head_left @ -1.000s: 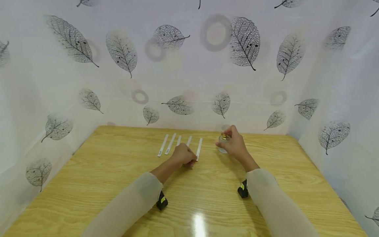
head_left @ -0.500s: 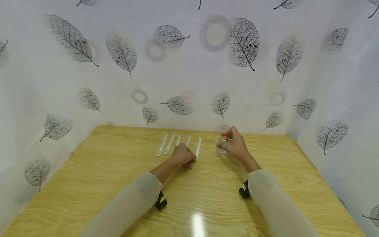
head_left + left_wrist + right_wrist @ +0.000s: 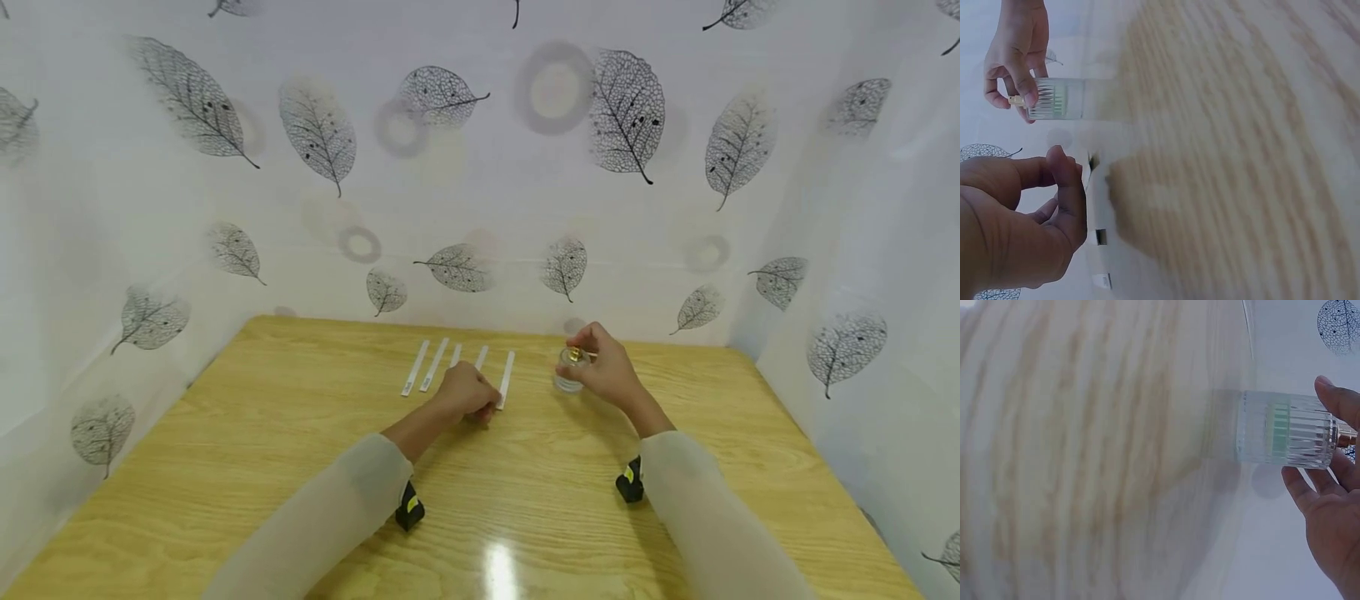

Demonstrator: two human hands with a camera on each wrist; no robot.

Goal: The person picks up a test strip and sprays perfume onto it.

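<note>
A clear ribbed-glass perfume bottle (image 3: pixel 566 383) with a gold spray top stands upright on the table. My right hand (image 3: pixel 606 368) holds it near the top, thumb on one side and fingers on the other; the right wrist view shows this bottle (image 3: pixel 1263 428) close up, with liquid inside. My left hand (image 3: pixel 465 392) is low at the near end of the rightmost white paper strip (image 3: pixel 507 373), its fingertips pinching that end. In the left wrist view, curled thumb and index finger of this left hand (image 3: pixel 1035 219) meet at their tips.
Several more white paper strips (image 3: pixel 416 367) lie in a row to the left, some partly behind my left hand. All are on a wooden table (image 3: pixel 525 492). A white leaf-patterned curtain (image 3: pixel 480 183) encloses the back and sides.
My right hand has shifted slightly rightward around the bottle. The bottle's gold top appears a little lower in the head view. My left hand has stayed at the strip's end.
</note>
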